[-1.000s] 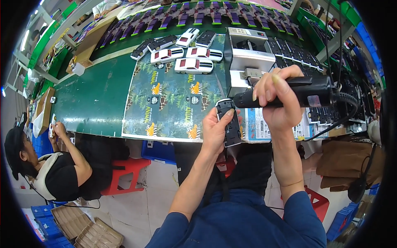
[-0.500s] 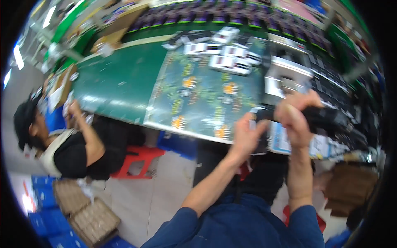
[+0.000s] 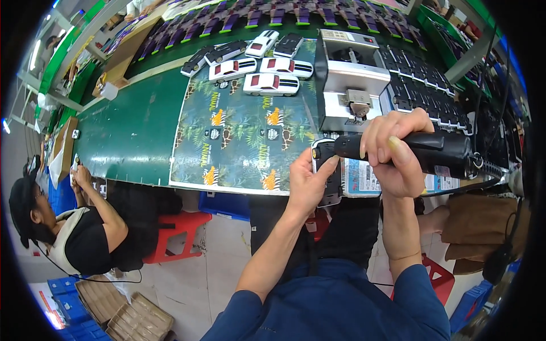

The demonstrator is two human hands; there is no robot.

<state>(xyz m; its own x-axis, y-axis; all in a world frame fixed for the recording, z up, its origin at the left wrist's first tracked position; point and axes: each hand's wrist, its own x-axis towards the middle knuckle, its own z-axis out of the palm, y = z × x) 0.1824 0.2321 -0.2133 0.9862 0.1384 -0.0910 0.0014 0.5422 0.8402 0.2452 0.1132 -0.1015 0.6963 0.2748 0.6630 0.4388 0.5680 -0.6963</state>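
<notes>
A toy car [image 3: 333, 190], white with a black underside, is gripped in my left hand [image 3: 306, 184] at the table's front edge. My thumb lies across its underside. My right hand [image 3: 392, 150] is wrapped around a black electric screwdriver [image 3: 446, 150] held nearly level. The screwdriver's front end points left and reaches the car's underside close to my left thumb; whether its tip touches a screw cannot be made out. Just beyond both hands stands a silver screw-feeder-like machine [image 3: 352, 82].
Several white toy cars [image 3: 271, 84], some upside down, lie on a printed sheet [image 3: 233, 142]. Rows of black car bases [image 3: 418, 85] stand right of the machine, purple toys [image 3: 276, 17] at the back. A cable trails right of the screwdriver. A co-worker [image 3: 85, 233] sits at left.
The view has swung right, so the table's things appear further left and sharper. My right hand and the screwdriver have shifted right relative to the machine. Both hands keep their holds.
</notes>
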